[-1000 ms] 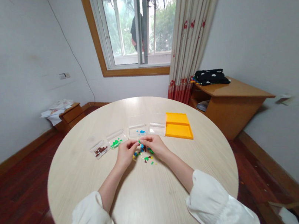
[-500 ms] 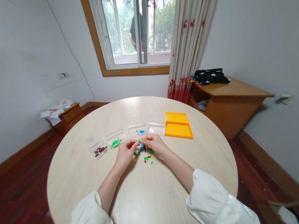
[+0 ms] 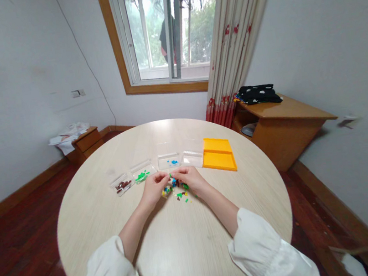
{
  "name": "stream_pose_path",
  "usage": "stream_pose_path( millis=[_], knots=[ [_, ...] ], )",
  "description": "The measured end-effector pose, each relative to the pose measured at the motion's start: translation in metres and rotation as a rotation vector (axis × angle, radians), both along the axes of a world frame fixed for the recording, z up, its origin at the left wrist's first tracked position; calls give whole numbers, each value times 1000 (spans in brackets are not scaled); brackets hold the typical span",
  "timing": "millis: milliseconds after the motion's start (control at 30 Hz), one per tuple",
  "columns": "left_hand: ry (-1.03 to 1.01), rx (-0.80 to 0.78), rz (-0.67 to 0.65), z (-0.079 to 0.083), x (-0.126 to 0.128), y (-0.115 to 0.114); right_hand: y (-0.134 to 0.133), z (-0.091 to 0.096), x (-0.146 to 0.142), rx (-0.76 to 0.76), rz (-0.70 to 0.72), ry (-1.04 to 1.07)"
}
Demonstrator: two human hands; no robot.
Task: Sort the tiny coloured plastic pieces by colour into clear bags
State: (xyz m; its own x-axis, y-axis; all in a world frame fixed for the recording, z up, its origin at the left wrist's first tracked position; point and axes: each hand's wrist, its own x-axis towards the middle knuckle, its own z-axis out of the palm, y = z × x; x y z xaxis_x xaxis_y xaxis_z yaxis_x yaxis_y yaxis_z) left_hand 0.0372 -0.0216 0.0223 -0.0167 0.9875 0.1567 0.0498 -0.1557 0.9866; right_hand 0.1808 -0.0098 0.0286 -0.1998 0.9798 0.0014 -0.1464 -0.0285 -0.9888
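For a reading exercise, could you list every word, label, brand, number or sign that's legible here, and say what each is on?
None can be read.
Papers at the left: faint marks, too small and blurred to read.
Curtain: red pattern, no readable lettering.
Small pieces: too tiny to show any marking.
Clear trays and yellow case: no lettering visible.

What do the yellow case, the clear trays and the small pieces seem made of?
Yellow case: probably plastic, smooth and evenly colored.
Clear trays: likely transparent plastic; the tabletop shows through.
Small pieces: perhaps plastic, from their solid bright colors; finish unclear.
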Motion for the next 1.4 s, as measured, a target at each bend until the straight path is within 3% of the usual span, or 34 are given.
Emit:
stream_pose_path(
  millis=[333,600,1400],
  knots=[
    [-65,-55,7,6,2,-2,-1,0,1,69,23,-21],
    [-49,-36,-39,7,1,-5,0,2,0,-1,-42,-4],
    [-75,-47,-16,3,0,-2,3,-4,-1,20,-49,24]
  ],
)
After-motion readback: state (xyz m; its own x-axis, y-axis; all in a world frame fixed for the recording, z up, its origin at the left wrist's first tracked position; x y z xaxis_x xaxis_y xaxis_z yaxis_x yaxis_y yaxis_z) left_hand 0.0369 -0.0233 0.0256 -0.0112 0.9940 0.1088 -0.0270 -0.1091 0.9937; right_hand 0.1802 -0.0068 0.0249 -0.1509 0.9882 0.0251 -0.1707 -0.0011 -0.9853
